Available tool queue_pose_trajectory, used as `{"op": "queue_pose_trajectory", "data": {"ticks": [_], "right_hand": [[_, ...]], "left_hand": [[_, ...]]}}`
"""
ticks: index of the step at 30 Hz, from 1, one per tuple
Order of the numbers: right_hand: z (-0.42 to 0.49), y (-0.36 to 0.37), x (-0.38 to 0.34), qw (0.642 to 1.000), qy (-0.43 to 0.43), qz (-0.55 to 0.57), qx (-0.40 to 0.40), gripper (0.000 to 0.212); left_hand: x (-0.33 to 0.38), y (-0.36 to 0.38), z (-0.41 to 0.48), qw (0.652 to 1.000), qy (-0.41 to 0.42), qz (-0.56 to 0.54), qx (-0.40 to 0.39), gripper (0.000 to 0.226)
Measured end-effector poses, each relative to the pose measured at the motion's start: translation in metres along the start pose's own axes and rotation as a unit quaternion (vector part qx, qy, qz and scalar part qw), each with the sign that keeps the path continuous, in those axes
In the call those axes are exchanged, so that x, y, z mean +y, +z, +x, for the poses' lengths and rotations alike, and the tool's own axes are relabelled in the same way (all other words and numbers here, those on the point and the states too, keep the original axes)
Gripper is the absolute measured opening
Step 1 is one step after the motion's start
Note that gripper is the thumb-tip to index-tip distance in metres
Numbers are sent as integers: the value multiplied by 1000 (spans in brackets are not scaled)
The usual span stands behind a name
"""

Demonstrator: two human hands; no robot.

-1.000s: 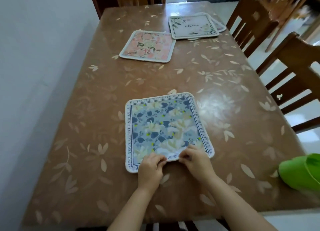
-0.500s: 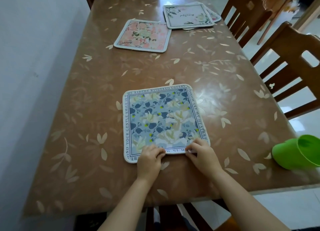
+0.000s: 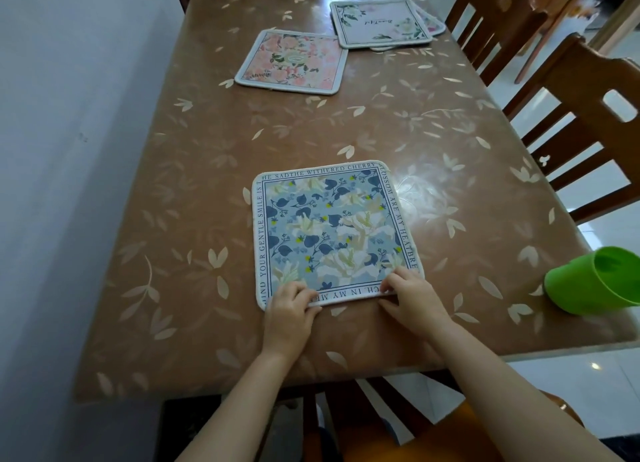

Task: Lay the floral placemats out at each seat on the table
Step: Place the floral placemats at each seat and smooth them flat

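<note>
Blue floral placemat (image 3: 332, 233) flat on table (image 3: 433, 143), left hand (image 3: 291, 309) and right hand (image 3: 412, 297) each pinching its near edge, one pink placemat (image 3: 292, 61), one stack of placemats (image 3: 381, 22), one green cup (image 3: 595, 281).

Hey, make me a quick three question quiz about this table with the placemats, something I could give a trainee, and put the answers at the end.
1. True or false: both hands grip the near edge of the blue floral placemat.
2. Which placemat lies alone at the far left of the table? A: pink floral. B: plain green. C: striped.
3. Fill in: the green cup lies on its ____ near the table's right edge.

Key
1. True: the left hand and the right hand each pinch that edge.
2. A, the pink floral placemat; the white floral placemat tops a small stack beside it.
3. side.
</note>
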State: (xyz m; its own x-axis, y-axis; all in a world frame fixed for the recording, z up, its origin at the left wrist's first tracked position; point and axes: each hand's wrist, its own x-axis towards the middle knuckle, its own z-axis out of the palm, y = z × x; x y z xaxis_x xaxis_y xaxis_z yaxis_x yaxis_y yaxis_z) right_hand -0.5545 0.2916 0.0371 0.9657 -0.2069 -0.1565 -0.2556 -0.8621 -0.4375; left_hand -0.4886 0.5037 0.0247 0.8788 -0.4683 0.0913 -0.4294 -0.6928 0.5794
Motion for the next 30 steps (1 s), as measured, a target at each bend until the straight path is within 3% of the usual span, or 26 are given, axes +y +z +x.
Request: {"op": "queue_pose_trajectory", "data": {"ticks": [4,12,20,24,30], "right_hand": [[-2,3,-4,999,33,4,7,18],[-12,7,-12,998,67,9,-20,12],[-28,11,-21,997,64,18,-36,7],[-34,12,-27,996,62,28,-56,15],[-43,14,-28,995,52,36,-72,6]], "left_hand": [[-17,-9,-10,999,-39,23,13,18],[-28,-16,-25,1000,-19,22,7,18],[-36,-21,-43,1000,-7,18,-6,21],[-41,-25,-56,1000,-4,7,-9,20],[-43,-29,-64,1000,5,15,-5,21]]}}
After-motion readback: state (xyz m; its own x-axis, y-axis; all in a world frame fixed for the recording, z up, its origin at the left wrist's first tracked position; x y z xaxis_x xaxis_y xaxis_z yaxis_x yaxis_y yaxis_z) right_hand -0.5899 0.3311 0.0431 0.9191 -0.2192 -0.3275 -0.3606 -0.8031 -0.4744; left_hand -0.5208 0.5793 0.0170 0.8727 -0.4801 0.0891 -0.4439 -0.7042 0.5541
